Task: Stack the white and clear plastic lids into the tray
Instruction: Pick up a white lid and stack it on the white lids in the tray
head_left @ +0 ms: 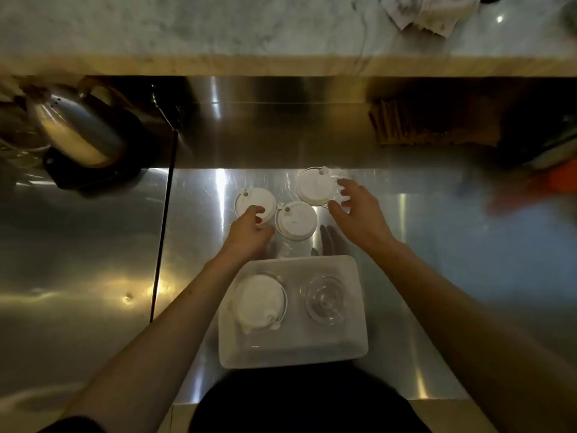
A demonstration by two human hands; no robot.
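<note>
Three white lids lie on the steel counter: a left one (253,200), a middle one (296,219) and a far right one (313,186). My left hand (248,232) rests its fingertips on the near edge of the left lid. My right hand (359,210) is spread open beside the far right lid, fingers curled round its right rim; whether they touch it is unclear. The white tray (293,348) sits close to me. It holds a stack of white lids (259,300) on its left and a stack of clear lids (324,300) on its right.
A steel kettle on a black base (78,135) stands at the left with a black cord (165,207) running down the counter. A brown bundle (431,123) lies at the back right, orange and coloured items (555,179) at the far right. A marble shelf (249,29) runs behind.
</note>
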